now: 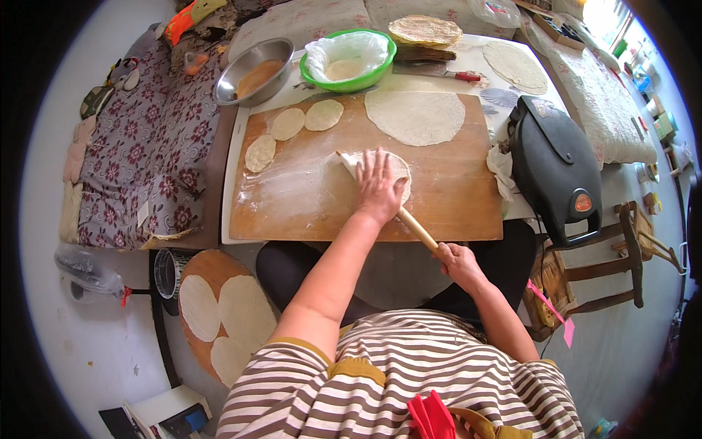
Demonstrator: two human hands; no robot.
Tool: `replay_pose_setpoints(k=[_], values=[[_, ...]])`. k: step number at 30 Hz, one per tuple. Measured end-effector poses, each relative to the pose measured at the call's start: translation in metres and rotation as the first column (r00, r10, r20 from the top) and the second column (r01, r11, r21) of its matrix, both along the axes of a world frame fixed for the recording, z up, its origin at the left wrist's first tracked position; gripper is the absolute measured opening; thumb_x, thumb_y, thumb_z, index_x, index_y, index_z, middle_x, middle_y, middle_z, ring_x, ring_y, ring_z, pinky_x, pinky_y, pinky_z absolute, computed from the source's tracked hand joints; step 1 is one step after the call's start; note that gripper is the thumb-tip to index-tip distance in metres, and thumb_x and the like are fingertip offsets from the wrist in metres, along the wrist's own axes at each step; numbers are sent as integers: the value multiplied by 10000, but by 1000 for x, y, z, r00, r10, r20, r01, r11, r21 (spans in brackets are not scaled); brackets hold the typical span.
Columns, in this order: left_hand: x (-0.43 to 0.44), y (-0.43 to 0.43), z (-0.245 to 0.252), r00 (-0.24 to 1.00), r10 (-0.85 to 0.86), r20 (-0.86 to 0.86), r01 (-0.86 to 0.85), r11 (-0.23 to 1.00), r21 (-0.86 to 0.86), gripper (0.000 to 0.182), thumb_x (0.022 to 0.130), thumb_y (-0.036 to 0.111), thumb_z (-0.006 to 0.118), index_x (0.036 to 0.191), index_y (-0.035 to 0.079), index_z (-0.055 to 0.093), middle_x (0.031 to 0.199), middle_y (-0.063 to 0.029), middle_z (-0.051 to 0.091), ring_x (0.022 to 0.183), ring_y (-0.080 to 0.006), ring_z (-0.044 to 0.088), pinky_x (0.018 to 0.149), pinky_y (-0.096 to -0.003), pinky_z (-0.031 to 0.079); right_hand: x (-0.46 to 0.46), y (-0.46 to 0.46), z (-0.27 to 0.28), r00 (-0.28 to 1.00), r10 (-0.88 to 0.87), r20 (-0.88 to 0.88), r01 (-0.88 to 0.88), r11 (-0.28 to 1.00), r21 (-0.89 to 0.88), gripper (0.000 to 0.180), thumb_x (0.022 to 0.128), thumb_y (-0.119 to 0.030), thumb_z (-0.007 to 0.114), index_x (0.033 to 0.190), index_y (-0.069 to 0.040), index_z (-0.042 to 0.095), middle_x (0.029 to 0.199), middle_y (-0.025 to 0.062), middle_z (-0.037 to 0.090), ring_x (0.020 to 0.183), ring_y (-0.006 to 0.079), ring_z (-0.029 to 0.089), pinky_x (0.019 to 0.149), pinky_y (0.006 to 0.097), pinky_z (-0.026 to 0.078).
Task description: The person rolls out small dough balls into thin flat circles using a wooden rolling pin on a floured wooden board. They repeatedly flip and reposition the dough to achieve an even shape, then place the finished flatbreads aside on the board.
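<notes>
My left hand (380, 185) lies flat, fingers stretched out, over a round sheet of dough (403, 165) on the wooden board (439, 192). Part of that dough is folded over a wooden rolling pin (418, 228), which runs slantwise under my left palm. My right hand (459, 263) grips the pin's near end, just beyond the board's front edge. Farther back on the board lie a large thin dough round (417, 116) and three small ones, such as this dough disc (323, 114). Flour dusts the board's left half.
Behind the board stand a steel bowl (263, 74), a green basin (354, 82) lined with plastic, stacked flatbreads (425, 30) and a red-handled cleaver (422, 69). A black electric griddle (559, 164) is at right. Lower left, another round board (200, 345) bears dough sheets.
</notes>
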State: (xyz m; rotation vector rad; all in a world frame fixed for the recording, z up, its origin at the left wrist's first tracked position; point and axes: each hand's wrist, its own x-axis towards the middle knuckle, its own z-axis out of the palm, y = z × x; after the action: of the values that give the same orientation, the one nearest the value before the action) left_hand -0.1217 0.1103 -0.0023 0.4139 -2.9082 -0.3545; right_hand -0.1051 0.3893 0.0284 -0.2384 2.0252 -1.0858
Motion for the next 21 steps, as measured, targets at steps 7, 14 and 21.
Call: replay_pose_setpoints(k=[7, 14, 21], values=[[97, -33, -5, 995, 77, -66, -69, 991, 118, 790, 1098, 473, 525, 1604, -114, 369, 1759, -253, 235, 1624, -424, 237, 1299, -524, 250, 21, -43, 0, 874, 122, 471, -2, 969, -247, 505, 1144, -493, 478, 1258, -66, 721, 780, -8, 618, 582, 72, 489, 517, 267, 434], [109, -48, 3, 780, 626, -23, -48, 96, 994, 662, 1116, 252, 600, 1622, -75, 325, 1384, -179, 622, 1201, -247, 661, 980, -385, 583, 33, -51, -16, 728, 236, -643, -293, 956, 20, 429, 969, -225, 746, 1370, -118, 637, 894, 142, 701, 866, 341, 745, 758, 455, 595], [120, -59, -2, 764, 645, 19, -29, 5, 1000, 461, 1094, 234, 635, 1458, -5, 485, 1102, -126, 713, 898, -211, 744, 725, -361, 640, -16, -58, -4, 340, 213, -916, -206, 967, 148, 294, 942, -165, 707, 1231, -214, 690, 937, 70, 656, 889, 304, 697, 754, 453, 572]])
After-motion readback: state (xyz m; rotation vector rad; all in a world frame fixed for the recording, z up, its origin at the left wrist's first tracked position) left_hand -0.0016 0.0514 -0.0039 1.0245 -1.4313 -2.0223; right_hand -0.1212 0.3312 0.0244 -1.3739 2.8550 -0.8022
